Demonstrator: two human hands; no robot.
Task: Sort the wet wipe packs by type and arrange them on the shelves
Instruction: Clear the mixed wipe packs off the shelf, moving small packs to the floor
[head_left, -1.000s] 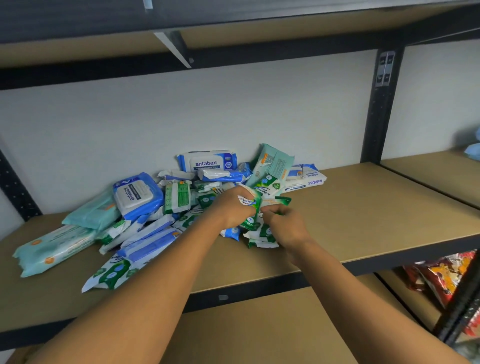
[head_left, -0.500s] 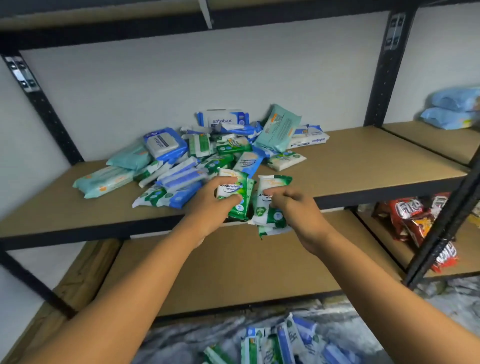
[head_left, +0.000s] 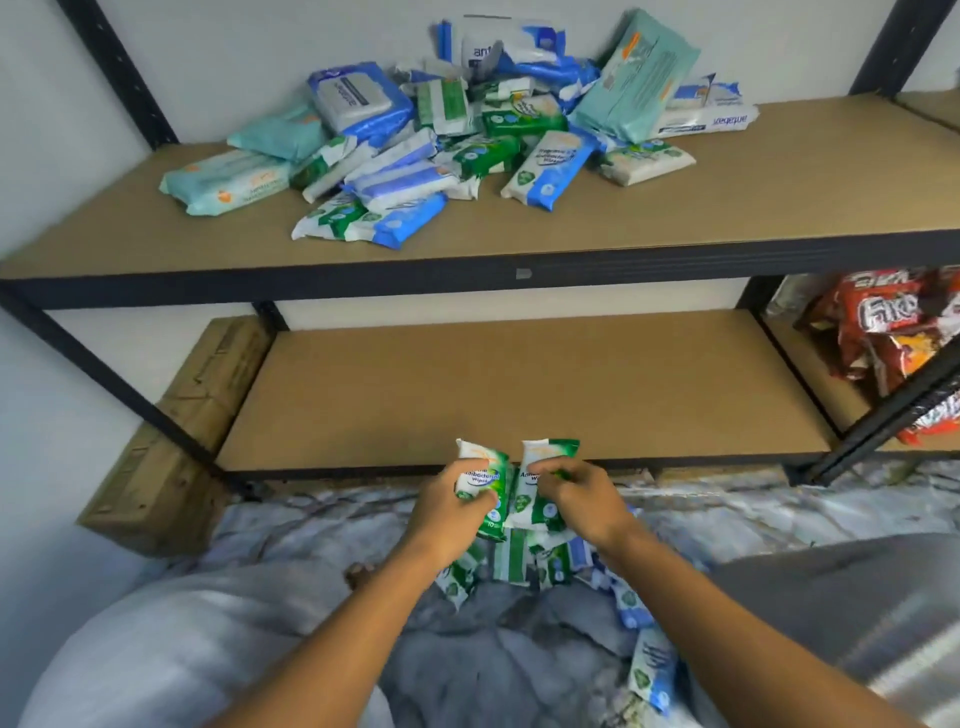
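My left hand (head_left: 447, 512) grips a green-and-white antibacterial wipe pack (head_left: 480, 470), and my right hand (head_left: 582, 499) grips a second green-and-white pack (head_left: 545, 454) beside it. Both packs are upright, side by side, just in front of the lower shelf's front edge (head_left: 363, 470). Below my hands, several green and blue packs (head_left: 514, 564) lie on grey sheeting on the floor. A mixed pile of blue, green and teal wipe packs (head_left: 441, 140) covers the back middle of the upper shelf (head_left: 675, 223).
The lower shelf board (head_left: 519, 379) is bare. Red snack bags (head_left: 893, 332) fill the neighbouring bay at the right. A cardboard box (head_left: 171, 431) stands on the floor at the left. Black uprights (head_left: 124, 78) frame the bay. A blue pack (head_left: 652, 670) lies lower right.
My hands have carried the two green packs down from the upper shelf's pile to the front of the lower shelf. The view has tilted downward, showing the floor.
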